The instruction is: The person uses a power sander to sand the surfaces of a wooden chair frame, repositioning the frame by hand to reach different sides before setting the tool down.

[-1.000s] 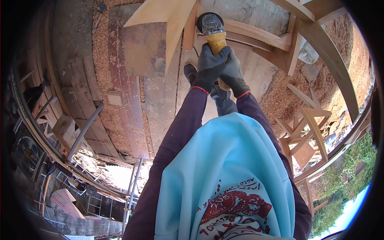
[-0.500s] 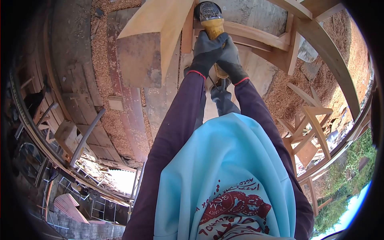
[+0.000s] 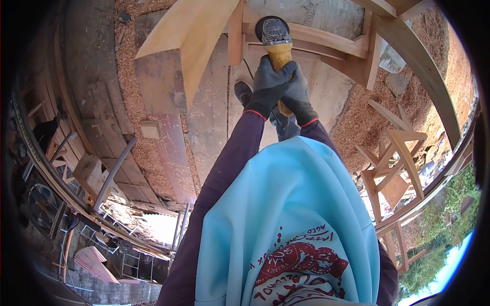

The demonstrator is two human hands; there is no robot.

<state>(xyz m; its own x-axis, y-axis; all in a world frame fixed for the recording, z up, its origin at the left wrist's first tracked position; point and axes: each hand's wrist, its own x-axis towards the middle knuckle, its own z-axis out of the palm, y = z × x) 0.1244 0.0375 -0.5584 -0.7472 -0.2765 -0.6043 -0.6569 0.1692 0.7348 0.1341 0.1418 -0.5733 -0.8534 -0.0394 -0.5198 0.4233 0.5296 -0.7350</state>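
Note:
Both gloved hands are wrapped around the body of a yellow angle grinder. My left hand is closed near its front, just behind the dark gear head. Beside and partly behind it, my right hand grips farther back, with the grinder's rear end showing below. The round black disc at the far end overlaps a curved wooden rail in this view. A short wooden upright stands just left of the disc.
A thick wooden beam is close on the left. A large curved wooden frame arches at the right, above stacked wooden pieces. Wood shavings cover the ground. A dark cord and a shoe show left of my hands.
My two hands and the grinder have shifted right and slightly back toward me. More of the floor and a shoe now show left of them. Both hands keep their hold.

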